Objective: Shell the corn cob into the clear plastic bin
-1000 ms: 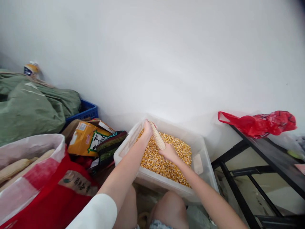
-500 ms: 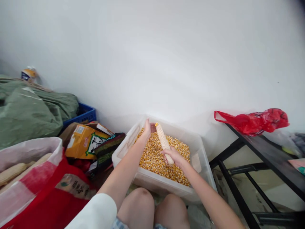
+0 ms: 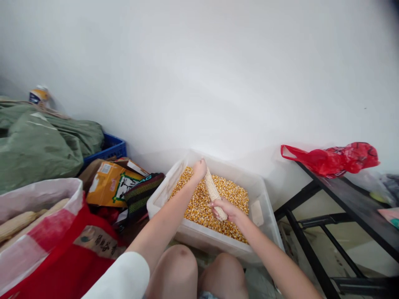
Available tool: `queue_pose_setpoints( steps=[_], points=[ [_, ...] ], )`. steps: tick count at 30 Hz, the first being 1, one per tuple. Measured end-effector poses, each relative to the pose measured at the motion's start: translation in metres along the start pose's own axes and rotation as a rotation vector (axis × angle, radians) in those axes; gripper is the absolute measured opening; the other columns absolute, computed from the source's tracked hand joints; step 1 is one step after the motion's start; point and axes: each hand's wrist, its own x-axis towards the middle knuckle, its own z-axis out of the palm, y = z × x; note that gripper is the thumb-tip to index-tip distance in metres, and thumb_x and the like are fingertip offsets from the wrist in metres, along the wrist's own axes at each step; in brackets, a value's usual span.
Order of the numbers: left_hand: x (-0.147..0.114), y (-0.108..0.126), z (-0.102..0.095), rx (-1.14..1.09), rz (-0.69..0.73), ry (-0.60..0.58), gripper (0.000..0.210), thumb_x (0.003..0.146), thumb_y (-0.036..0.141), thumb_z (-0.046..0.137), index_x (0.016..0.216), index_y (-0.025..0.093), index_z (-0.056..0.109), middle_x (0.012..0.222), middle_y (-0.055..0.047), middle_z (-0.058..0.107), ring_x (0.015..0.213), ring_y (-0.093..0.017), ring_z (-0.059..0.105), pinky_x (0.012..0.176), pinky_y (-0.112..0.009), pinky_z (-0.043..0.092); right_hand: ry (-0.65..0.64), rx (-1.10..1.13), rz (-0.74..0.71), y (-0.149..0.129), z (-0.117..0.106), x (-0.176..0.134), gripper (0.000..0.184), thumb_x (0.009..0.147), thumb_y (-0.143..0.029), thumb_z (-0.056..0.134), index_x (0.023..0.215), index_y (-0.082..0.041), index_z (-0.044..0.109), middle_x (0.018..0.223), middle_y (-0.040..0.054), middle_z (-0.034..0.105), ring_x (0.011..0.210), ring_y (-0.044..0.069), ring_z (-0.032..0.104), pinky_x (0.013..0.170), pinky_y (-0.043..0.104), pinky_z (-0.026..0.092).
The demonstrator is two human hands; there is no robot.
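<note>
Holding a pale corn cob [image 3: 213, 194] over a clear plastic bin [image 3: 264, 216] of loose yellow kernels [image 3: 199, 207], we grip it at both ends. Our left hand [image 3: 199, 169] wraps the far tip, fingers closed around it. Our right hand [image 3: 227, 209] clasps the near end, fingers curled tight. A red sack [image 3: 62, 257] with whole cobs sits left.

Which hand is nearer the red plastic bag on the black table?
Right. The right hand grips the corn cob's lower end, closer to the red plastic bag; the left hand holds the cob's top, farther left.
</note>
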Motion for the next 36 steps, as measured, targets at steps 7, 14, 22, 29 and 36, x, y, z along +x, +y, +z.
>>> queue_pose_setpoints(
  steps=[7,14,22,29,36],
  points=[
    [-0.018,0.014,0.008,-0.135,-0.062,-0.273,0.036,0.085,0.045,0.033,0.073,0.016,0.050,0.071,-0.009,0.061,0.074,-0.023,0.060,0.068,-0.033,0.045,-0.017,0.098,-0.062,0.001,-0.019,-0.007,0.024,0.065,-0.036,0.059,0.062,-0.017,0.046,0.042,-0.0057,0.047,0.033,0.008,0.040,0.034,0.020,0.033],
    [-0.033,0.024,0.021,-0.525,-0.084,-0.519,0.012,0.083,0.029,0.040,0.089,0.018,0.038,0.066,0.000,0.058,0.050,-0.015,0.057,0.056,-0.030,0.046,-0.190,0.322,-0.014,0.008,-0.025,-0.007,0.023,0.066,-0.037,0.058,0.072,-0.018,0.047,0.041,-0.0077,0.043,0.030,0.007,0.035,0.033,0.020,0.030],
    [-0.034,0.029,0.016,-0.720,-0.159,-0.694,0.029,0.082,0.032,0.032,0.102,0.018,0.047,0.078,-0.005,0.063,0.062,-0.019,0.062,0.065,-0.034,0.047,-0.315,0.449,-0.055,0.011,-0.039,-0.010,0.025,0.066,-0.036,0.056,0.083,-0.020,0.045,0.043,-0.0072,0.044,0.032,0.008,0.034,0.034,0.019,0.029],
    [-0.031,0.022,0.018,-0.513,-0.165,-0.535,0.034,0.084,0.044,0.037,0.100,0.017,0.050,0.074,-0.007,0.064,0.059,-0.019,0.061,0.059,-0.030,0.045,-0.247,0.387,-0.051,0.013,-0.037,-0.007,0.023,0.067,-0.035,0.055,0.081,-0.019,0.047,0.043,-0.0057,0.046,0.033,0.009,0.037,0.035,0.021,0.033],
    [-0.035,0.022,0.019,-0.724,-0.110,-0.706,0.035,0.085,0.039,0.039,0.113,0.018,0.043,0.081,-0.008,0.065,0.067,-0.020,0.063,0.073,-0.036,0.046,-0.382,0.488,-0.076,0.009,-0.034,-0.013,0.020,0.070,-0.037,0.051,0.078,-0.020,0.044,0.042,-0.0076,0.041,0.031,0.008,0.032,0.033,0.019,0.028]
  ],
)
